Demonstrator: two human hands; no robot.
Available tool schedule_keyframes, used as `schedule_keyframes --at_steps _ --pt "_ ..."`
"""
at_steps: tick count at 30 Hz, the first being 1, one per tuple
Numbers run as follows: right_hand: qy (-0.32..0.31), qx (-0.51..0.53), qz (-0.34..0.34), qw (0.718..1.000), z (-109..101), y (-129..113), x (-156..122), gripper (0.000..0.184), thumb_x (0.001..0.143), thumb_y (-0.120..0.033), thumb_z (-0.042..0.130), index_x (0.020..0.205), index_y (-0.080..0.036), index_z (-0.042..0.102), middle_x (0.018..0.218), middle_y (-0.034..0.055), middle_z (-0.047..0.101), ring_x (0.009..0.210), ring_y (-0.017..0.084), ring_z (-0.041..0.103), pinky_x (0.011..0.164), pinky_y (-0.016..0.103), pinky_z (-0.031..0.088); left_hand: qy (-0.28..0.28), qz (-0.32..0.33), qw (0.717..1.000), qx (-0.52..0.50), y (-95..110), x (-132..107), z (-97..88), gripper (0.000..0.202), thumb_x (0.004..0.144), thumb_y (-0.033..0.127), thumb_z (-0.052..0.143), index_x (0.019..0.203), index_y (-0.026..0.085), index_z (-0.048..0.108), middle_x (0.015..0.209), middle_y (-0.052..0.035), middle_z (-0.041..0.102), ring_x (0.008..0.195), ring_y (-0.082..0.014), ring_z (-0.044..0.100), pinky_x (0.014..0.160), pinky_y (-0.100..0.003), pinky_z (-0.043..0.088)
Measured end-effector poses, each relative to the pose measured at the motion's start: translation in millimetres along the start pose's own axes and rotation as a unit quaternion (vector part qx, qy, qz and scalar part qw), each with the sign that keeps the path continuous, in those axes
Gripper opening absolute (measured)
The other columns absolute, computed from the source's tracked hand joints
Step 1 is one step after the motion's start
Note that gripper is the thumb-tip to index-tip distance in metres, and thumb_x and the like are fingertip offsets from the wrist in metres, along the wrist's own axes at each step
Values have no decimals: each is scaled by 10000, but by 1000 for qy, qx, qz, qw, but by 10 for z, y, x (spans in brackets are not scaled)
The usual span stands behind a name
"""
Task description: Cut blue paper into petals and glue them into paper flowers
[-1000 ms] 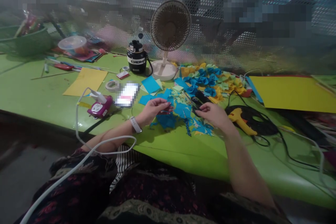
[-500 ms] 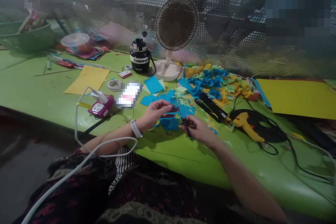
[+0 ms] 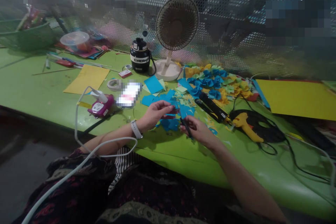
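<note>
Dark-handled scissors [image 3: 187, 128] are gripped in my right hand [image 3: 198, 131], with the blades slanting up and away toward my left fingertips. My left hand [image 3: 159, 112], with a white watch on the wrist, is closed in a pinch just left of the blades. Whatever sits between those fingers is too small and dark to make out against the blue behind it. Under and around both hands lie cut blue paper pieces [image 3: 169, 124] and small pale green and yellow scraps [image 3: 183, 98]. A blue paper square [image 3: 153, 84] rests beyond my left hand.
Folded paper flowers [image 3: 210, 78] are heaped behind. To the right are a black flat-iron-shaped tool [image 3: 212, 106], a yellow glue gun [image 3: 248, 126] and yellow sheets [image 3: 299, 98]. A fan [image 3: 168, 70], black bottle [image 3: 140, 63], phone [image 3: 129, 94] and purple power socket [image 3: 101, 106] stand about; a white cable [image 3: 76, 168] crosses my left arm.
Both hands stay in almost the same place. The scissors and my fingers shift only very slightly; nothing is visibly taken up or let go.
</note>
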State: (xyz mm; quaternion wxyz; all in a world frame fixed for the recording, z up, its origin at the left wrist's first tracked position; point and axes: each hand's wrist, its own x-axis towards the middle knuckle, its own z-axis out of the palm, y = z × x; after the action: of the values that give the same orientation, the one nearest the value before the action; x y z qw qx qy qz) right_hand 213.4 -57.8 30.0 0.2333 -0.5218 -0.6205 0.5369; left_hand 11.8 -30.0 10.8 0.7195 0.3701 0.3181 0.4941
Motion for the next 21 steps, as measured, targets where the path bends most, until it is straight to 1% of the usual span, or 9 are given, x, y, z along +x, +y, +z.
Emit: schedule_keyframes --at_steps 5,9,16,21 --pt "15 12 -8 1000 -4 10 -1 532 596 -630 793 739 -217 490 681 -43 485 613 113 450 546 260 360 -1 0 1000 -5 1 2 1 416 652 370 890 817 134 590 848 -45 732 897 -237 749 810 -384 593" --pt "14 15 -9 1000 -17 13 0 530 593 -617 809 735 -212 498 683 -45 477 622 113 448 544 257 348 -1 -2 1000 -5 -4 9 -4 409 661 358 886 818 135 581 844 -44 732 896 -239 749 813 -397 593" --pt "19 14 -14 1000 -15 23 3 554 600 -666 785 725 -213 491 677 -43 494 616 116 469 540 255 357 -7 0 1000 1 -5 8 -14 405 673 361 878 816 138 572 842 -41 730 901 -246 752 822 -410 593" --pt "16 15 -16 1000 -10 -5 -11 538 623 -670 763 732 -218 491 687 -37 495 630 125 484 556 260 373 -4 -4 1000 -7 9 -2 -7 398 662 351 886 806 137 583 855 -53 739 906 -250 749 830 -414 588"
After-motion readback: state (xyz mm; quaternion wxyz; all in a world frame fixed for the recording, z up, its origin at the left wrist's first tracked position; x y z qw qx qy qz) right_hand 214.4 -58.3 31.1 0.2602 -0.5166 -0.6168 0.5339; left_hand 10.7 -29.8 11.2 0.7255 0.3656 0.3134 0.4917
